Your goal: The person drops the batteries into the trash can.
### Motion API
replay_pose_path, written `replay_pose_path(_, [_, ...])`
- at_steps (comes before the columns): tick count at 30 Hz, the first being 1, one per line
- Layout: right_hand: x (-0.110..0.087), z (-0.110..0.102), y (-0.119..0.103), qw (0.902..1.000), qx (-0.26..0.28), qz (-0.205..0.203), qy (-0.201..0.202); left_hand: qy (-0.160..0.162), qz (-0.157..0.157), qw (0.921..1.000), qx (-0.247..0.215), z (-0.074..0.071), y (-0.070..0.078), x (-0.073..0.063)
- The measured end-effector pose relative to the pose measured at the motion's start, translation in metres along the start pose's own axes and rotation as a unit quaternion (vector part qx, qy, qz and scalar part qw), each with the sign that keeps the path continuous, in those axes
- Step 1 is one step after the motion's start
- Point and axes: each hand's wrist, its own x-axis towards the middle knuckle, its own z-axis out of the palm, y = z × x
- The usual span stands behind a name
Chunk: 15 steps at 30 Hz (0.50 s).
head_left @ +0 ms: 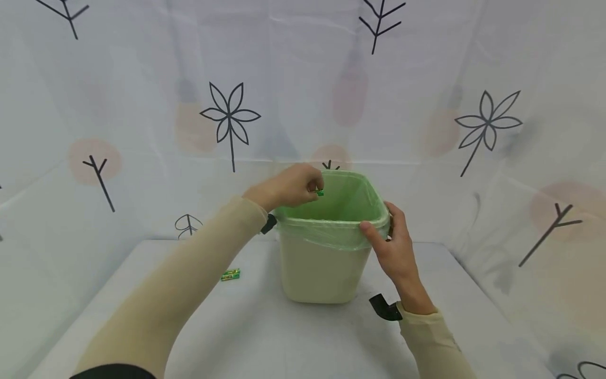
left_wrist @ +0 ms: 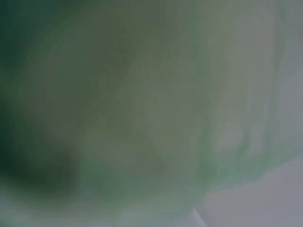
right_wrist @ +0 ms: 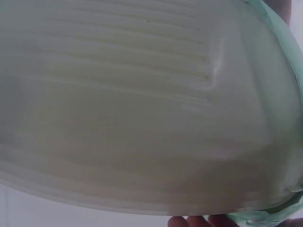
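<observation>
A cream trash can (head_left: pixel 326 271) stands upright on the table, lined with a translucent green trash bag (head_left: pixel 338 197) folded over its rim. My left hand (head_left: pixel 295 185) is over the can's left side and pinches a small shiny green piece (head_left: pixel 320 193), mostly hidden by the fingers. With my right hand (head_left: pixel 395 250) I grip the rim at the front right corner, thumb on the near side. The right wrist view has the can's ribbed wall (right_wrist: pixel 118 118) and some fingertips (right_wrist: pixel 189 221) below it. The left wrist view is blurred by the green bag (left_wrist: pixel 222 170) up close.
Small green-and-gold pieces (head_left: pixel 230 275) lie on the white table (head_left: pixel 303 342), left of the can; their kind is too small to tell. A white patterned curtain (head_left: pixel 293 79) hangs behind and at both sides.
</observation>
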Motion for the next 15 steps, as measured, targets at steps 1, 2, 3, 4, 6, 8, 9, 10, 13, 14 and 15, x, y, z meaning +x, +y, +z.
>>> replay_pose_path(1, [0.0, 0.0, 0.0, 1.0, -0.001, 0.0, 0.001, -0.002, -0.001, 1.0, 0.005, 0.003, 0.0, 0.001])
replay_pose_path(2, [0.0, 0.0, 0.0, 1.0, -0.002, 0.0, 0.001, -0.003, -0.004, 0.9999, 0.014, 0.005, 0.0, 0.001])
replay_pose_path(3, [0.0, 0.0, 0.0, 1.0, -0.002, -0.001, 0.002, -0.003, -0.006, 0.9997, 0.022, 0.008, 0.0, 0.002])
replay_pose_path(4, [0.0, 0.001, 0.0, 1.0, -0.003, -0.001, 0.002, -0.004, -0.007, 0.9995, 0.029, 0.01, -0.001, 0.002])
replay_pose_path(6, [0.001, 0.001, 0.001, 1.0, -0.002, -0.002, 0.001, -0.006, -0.009, 0.9993, 0.036, 0.015, -0.002, 0.001])
replay_pose_path(8, [0.001, 0.002, 0.001, 1.0, -0.002, -0.002, -0.001, -0.007, -0.006, 0.9993, 0.035, 0.018, -0.004, 0.0])
replay_pose_path(9, [0.001, 0.002, 0.001, 1.0, -0.001, -0.001, -0.002, -0.008, -0.004, 0.9996, 0.028, 0.02, -0.004, -0.001])
replay_pose_path(10, [0.0, 0.002, 0.001, 1.0, -0.001, -0.001, -0.002, -0.008, -0.003, 0.9997, 0.021, 0.021, -0.004, -0.001])
replay_pose_path(13, [0.0, 0.001, 0.001, 1.0, -0.002, 0.001, -0.001, -0.008, -0.001, 0.9999, 0.014, 0.022, -0.003, -0.003])
replay_pose_path(14, [0.0, 0.001, 0.001, 1.0, -0.002, 0.001, 0.0, -0.01, -0.003, 0.9999, 0.014, 0.023, -0.003, -0.003])
replay_pose_path(15, [0.0, 0.001, 0.001, 1.0, -0.001, 0.001, 0.0, -0.011, -0.005, 0.9998, 0.014, 0.023, -0.003, -0.003])
